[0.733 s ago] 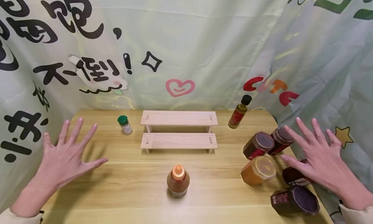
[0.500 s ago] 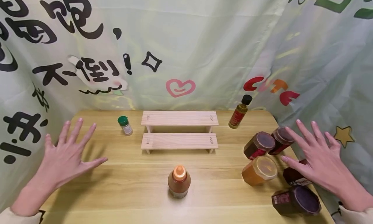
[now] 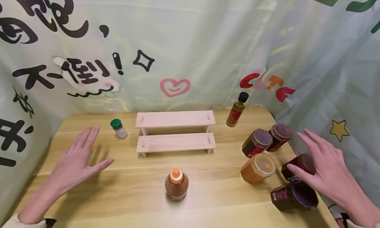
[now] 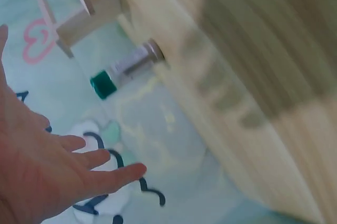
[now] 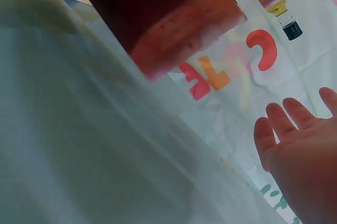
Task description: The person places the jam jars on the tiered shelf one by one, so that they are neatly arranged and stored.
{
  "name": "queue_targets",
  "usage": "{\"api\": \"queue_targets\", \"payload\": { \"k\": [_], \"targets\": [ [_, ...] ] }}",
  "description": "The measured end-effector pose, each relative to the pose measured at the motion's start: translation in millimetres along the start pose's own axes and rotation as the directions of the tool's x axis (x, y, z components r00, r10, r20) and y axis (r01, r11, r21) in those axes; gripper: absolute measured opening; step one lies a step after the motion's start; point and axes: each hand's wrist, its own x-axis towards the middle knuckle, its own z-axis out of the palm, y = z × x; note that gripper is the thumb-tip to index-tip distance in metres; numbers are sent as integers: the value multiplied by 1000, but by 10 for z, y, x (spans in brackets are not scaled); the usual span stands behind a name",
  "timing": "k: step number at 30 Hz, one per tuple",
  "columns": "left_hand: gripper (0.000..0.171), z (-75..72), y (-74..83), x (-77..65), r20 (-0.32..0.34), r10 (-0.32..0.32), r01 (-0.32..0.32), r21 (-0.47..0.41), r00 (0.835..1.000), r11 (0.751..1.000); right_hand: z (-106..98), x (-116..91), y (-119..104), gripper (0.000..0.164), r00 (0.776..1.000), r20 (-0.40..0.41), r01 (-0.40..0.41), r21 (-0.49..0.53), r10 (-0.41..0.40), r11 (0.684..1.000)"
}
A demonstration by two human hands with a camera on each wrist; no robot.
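Left hand empty, fingers loose, near green-capped shaker; right hand likewise, beside dark jar. Seemingly pre-grasp; grip needs curling fingers.

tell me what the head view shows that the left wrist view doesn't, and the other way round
Only the head view shows the squeeze bottle, the jars and the right hand.

Only the left wrist view shows the palm side of the left hand; the head view has its back.

Both show that hand, the shaker, the table, the pink heart and the stand, though the wrist view catches only part of the stand.
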Motion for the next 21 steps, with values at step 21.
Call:
{"api": "queue_targets", "payload": {
  "k": [21],
  "targets": [
    [109,492,512,332,-81,64,-90,-373,995,924,50,-753,-1,88,992,-95,-60,190,79,980]
  ]
}}
